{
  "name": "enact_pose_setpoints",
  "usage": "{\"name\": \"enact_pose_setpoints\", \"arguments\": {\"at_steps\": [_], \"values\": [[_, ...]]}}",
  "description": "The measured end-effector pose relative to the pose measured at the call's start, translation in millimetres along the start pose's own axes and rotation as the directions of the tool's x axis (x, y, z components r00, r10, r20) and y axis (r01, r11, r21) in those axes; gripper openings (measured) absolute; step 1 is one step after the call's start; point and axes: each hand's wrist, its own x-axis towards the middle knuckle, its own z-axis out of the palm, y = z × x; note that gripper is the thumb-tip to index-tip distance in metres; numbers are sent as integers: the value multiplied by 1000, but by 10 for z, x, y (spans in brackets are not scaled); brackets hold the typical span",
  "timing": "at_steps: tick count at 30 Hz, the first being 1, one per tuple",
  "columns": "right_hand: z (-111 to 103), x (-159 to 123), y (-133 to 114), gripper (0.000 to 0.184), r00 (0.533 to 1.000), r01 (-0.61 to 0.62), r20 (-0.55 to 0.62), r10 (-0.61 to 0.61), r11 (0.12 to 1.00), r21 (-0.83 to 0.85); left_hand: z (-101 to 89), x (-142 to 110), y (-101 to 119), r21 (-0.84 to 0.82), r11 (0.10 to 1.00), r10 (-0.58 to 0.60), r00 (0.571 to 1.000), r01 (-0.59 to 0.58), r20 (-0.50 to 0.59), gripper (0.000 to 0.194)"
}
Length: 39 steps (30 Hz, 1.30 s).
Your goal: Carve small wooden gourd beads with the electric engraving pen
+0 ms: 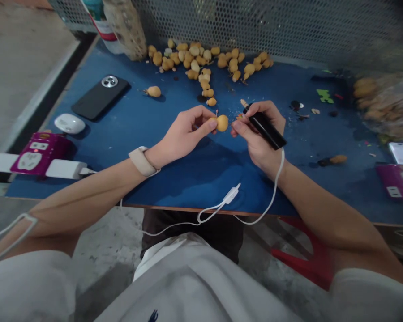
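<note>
A small tan bottle gourd [222,123] is pinched between the thumb and fingers of my left hand [191,129], its round end facing right. My right hand [263,129] is closed around a black cylindrical corded tool [267,129], probably an electric hand tool. The tool's white cord [278,179] runs down from its rear end. A pale tip [244,103] shows at the tool's far end, pointing up and left. Beside the gourd, my right thumb and finger come together at a tiny coloured bit, too small to make out. A narrow gap separates the gourd from those fingertips.
Many small gourds [195,58] lie along the back mesh panel [255,27]. A phone [100,98], white case [70,123] and purple power socket [42,154] are at left. At right lie a bag of gourds [389,105] and scraps. An inline switch [231,194] rests near the table edge.
</note>
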Motion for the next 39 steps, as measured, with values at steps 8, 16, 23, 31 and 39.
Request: {"name": "enact_pose_setpoints", "arguments": {"at_steps": [8, 16, 23, 31, 39], "values": [[27, 31, -110, 46, 1000, 9, 10, -9, 999, -40, 35, -18, 42, -56, 997, -62, 998, 61, -21, 58], [72, 21, -249, 37, 999, -34, -37, 34, 999, -8, 3, -30, 11, 82, 997, 5, 1000, -5, -3, 53], [60, 44, -177, 49, 992, -120, -32, 120, 993, -6, -34, -40, 25, 167, 985, 42, 999, -37, -31, 53], [-73, 129, -100, 44, 988, -43, -147, 48, 998, 39, -122, 45, -222, -42, 998, -47, 999, 46, -22, 53], [0, 16, -150, 47, 988, -114, -95, 120, 991, 63, -115, -16, -118, -3, 1000, -6, 998, 6, 64, 42]]}}
